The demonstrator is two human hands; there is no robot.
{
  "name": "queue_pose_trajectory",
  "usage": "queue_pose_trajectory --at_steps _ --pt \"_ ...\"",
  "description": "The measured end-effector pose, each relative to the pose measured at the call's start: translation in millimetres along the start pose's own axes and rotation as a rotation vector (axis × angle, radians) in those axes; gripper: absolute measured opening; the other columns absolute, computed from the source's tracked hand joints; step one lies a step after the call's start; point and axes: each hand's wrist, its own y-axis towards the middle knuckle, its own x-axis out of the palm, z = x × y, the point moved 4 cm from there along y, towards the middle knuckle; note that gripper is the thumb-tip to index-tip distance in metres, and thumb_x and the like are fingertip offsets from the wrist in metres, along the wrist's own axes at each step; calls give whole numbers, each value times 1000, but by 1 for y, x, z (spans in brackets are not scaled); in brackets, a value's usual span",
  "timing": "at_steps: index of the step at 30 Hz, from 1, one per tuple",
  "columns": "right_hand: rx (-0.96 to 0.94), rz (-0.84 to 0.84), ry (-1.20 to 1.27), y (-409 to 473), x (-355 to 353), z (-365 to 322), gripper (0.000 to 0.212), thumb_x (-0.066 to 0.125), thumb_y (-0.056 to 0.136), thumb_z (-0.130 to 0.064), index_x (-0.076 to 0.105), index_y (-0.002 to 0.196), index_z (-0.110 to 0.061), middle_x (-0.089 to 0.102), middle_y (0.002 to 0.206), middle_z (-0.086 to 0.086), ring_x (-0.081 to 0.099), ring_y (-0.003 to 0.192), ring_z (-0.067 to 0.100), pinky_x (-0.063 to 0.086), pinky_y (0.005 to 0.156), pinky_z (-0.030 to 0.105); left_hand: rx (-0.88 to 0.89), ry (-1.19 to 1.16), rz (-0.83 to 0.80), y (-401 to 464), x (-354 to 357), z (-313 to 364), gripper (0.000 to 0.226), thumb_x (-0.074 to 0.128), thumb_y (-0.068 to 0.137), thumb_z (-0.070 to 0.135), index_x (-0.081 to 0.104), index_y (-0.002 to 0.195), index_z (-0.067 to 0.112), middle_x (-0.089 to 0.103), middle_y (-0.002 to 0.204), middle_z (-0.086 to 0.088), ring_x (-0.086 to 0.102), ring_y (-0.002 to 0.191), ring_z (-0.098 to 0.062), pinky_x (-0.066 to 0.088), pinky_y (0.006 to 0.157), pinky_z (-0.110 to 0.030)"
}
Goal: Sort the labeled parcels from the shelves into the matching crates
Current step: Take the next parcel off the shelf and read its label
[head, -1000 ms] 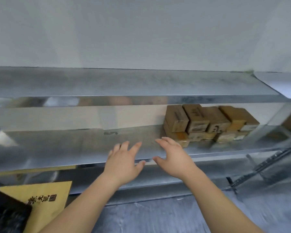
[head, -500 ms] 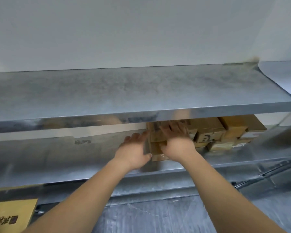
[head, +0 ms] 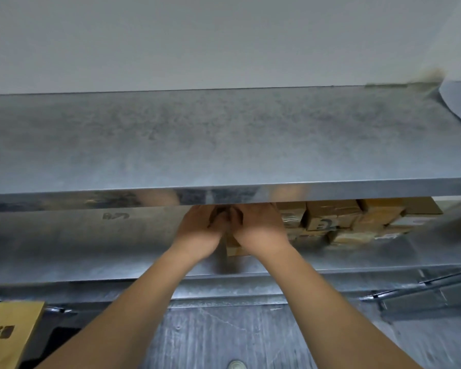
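Since the earlier frames, both hands have travelled from the front lip of the lower shelf inward to the leftmost parcel of the stack, and my viewpoint has dropped so that the upper shelf now fills most of the picture.

Head view: I see the left hand and the right hand pressed close together, thumbs nearly touching, on either side of one brown cardboard parcel standing at the left end of the parcel row. Their fingers reach under the front edge of the upper shelf, which hides the tips; they look wrapped about the parcel's top, though whether that hold is already tight I cannot tell. I judge two hands are used because the parcel sits tight against its neighbours and low under the shelf above, so it must be drawn straight forward. Remaining parcels lie stacked to the right, touching one another, one showing a printed label. A yellow printed carton sits at lower left. No crate is in view.
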Motion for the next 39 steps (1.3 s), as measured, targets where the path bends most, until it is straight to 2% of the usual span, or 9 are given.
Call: queue_pose_trajectory --at_steps 2,5,16,21,25,28,31,35,39 --pt "-17 77 -33 3 -5 -8 28 59 94 -21 65 67 -18 67 64 6 64 58 29 29 58 27 -57 -16 66 -5 -3 -8 35 41 102 33 59 73 22 63 72 1 58 69 -13 37 65 -35" --pt "-35 -58 -11 5 -5 -21 29 48 104 -25 53 76 -20 70 85 11 66 80 31 32 65 31 -179 -102 144 -14 -11 -23 14 53 100 31 54 97 18 59 63 3 57 60 -13 35 54 -28" --pt "26 -269 437 0 2 -60 25 71 77 -16 52 81 -33 60 83 -14 64 74 11 48 57 23 -227 -141 137 -61 -50 -52 131 86 69 31 -9 158 23 66 66 4 65 62 0 55 58 -23" --pt "-138 -322 433 -17 25 -90 85 70 73 -35 32 149 -32 57 125 -1 61 110 18 55 91 33 -221 -259 181 -104 -70 -74 108 88 67 20 22 151 36 58 68 10 62 64 5 43 55 -12" --pt "-176 -270 513 -41 38 -124 54 73 81 -32 46 127 -37 58 114 -4 58 102 13 44 84 26 -233 -166 260 -149 -92 -101 73 80 78 28 33 129 48 61 68 1 62 60 -11 54 61 -39" --pt "-263 -203 582 -63 40 -163 18 66 94 -39 51 98 -29 58 90 -12 52 82 3 36 70 25 -232 -221 316 -189 -111 -118 48 73 87 37 37 115 47 64 71 1 62 60 -13 51 58 -35" --pt "-311 -195 595 -91 46 -205 30 59 101 -42 46 79 -26 56 70 -8 51 69 2 34 63 31 -239 -228 424 -239 -134 -130 21 57 95 49 42 100 34 62 70 3 53 56 -6 43 58 -31" --pt "-303 -278 682 -138 57 -265 29 71 91 -38 43 99 -35 59 68 -8 56 62 8 47 61 27 -292 -103 541 -315 -167 -153 22 48 100 48 38 90 31 56 64 7 55 62 -7 36 54 -28" --pt "-389 -480 740 -184 75 -319 94 78 75 -27 20 141 -61 61 87 -12 60 66 7 55 66 35 -402 -165 555 -396 -190 -180 64 74 85 35 29 129 46 60 64 16 58 61 0 38 54 -20"
